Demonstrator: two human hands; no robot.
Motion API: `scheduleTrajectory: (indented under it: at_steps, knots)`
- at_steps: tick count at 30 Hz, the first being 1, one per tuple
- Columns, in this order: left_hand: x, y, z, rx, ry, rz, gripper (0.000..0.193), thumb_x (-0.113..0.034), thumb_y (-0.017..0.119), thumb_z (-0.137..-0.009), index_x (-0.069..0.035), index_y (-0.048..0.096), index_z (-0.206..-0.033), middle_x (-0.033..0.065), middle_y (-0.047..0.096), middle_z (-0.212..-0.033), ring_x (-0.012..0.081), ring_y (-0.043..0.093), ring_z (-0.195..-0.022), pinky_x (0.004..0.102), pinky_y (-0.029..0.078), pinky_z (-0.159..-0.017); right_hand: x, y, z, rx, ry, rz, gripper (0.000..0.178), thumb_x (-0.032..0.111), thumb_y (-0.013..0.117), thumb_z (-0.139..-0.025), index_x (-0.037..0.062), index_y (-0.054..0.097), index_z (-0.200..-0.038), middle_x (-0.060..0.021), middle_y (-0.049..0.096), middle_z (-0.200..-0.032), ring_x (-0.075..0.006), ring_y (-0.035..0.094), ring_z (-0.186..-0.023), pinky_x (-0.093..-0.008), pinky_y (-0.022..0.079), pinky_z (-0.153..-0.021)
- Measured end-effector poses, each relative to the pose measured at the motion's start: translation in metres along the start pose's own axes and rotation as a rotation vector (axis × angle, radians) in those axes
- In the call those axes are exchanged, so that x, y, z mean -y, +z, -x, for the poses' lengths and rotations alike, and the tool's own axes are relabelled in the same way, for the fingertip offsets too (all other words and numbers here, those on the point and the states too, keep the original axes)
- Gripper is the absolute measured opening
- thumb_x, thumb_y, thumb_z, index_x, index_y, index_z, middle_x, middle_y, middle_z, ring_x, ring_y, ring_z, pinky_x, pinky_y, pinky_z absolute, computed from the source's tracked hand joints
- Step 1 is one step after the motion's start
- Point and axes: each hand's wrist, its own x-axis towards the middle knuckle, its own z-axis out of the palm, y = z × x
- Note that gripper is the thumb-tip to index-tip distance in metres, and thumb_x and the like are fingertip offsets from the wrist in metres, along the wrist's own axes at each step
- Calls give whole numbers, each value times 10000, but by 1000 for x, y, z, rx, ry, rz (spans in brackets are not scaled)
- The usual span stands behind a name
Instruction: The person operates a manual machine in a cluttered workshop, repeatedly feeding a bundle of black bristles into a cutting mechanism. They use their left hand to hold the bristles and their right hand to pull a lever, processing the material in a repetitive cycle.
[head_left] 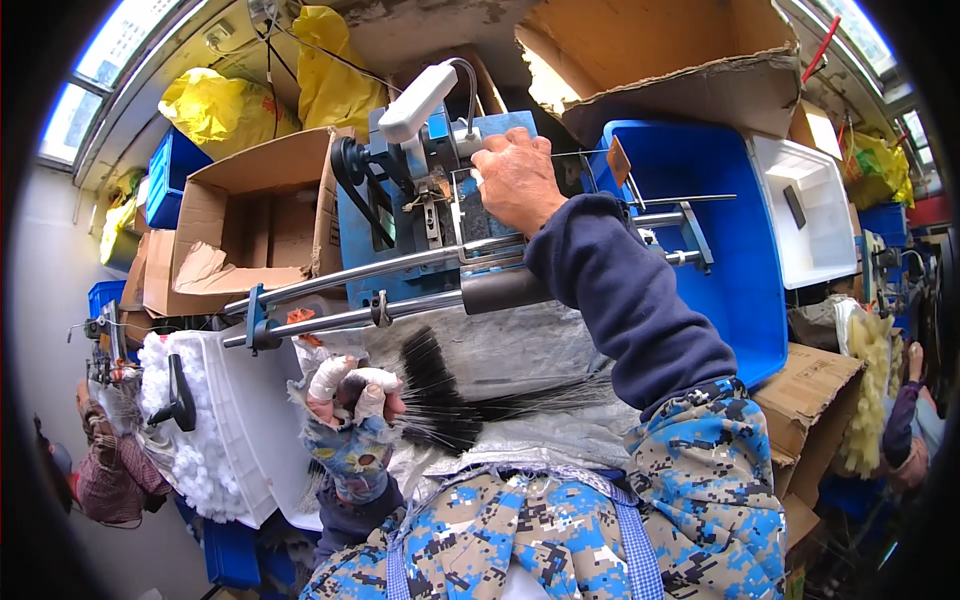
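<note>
My left hand (357,393) has white tape round its fingers and is closed in front of my lap. What it pinches is too dark and small to make out. Right beside it, dark bristles (447,425) with thin wire-like ends fan out over a grey-white sheet (520,350) across my lap. Farther off, my right hand (520,178) is at the blue machine (375,235), fingers curled down against its upper part; what lies under them is hidden. Two metal rails (410,312) with a dark cylinder (505,291) cross the machine's near side.
An open cardboard box (255,222) stands left of the machine. A blue bin (735,300) and a white tray (815,210) are on the right. White fluffy tufts (200,465) lie by a white container (240,400). Other people (120,470) sit at both sides.
</note>
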Motion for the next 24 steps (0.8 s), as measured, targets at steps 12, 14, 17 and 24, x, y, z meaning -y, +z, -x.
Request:
scheduleTrajectory:
  at_steps: [12, 14, 17, 24]
  knots:
    - [-2, 20, -5, 123, 35, 20, 367, -5, 574, -832, -51, 455, -1176, 149, 631, -796, 126, 569, -577, 210, 442, -490, -1, -33, 44, 165, 127, -92, 555, 278, 677, -719, -31, 492, -1141, -194, 380, -1133, -335, 424, -1071, -425, 422, -804]
    - [1, 14, -3, 31, -58, 63, 369, -5, 573, -831, -55, 454, -1176, 145, 630, -796, 124, 565, -572, 207, 441, -492, 2, -27, 44, 153, 113, -114, 575, 272, 673, -724, -47, 472, -1158, -191, 393, -1102, -338, 458, -1031, -407, 441, -798]
    - [-2, 13, -3, -30, -47, 52, 353, -5, 569, -833, -56, 457, -1163, 139, 628, -795, 120, 555, -558, 207, 433, -482, 17, -18, 39, 97, 83, -127, 605, 284, 649, -753, -85, 436, -1182, -199, 414, -1052, -335, 508, -968, -373, 463, -794]
    - [-10, 14, 0, -15, -78, 44, 344, -45, 593, -832, -50, 463, -1151, 146, 631, -800, 134, 568, -566, 217, 432, -480, 64, 7, 20, 109, 5, -154, 639, 332, 625, -766, -118, 405, -1163, -235, 480, -987, -325, 566, -823, -353, 491, -705]
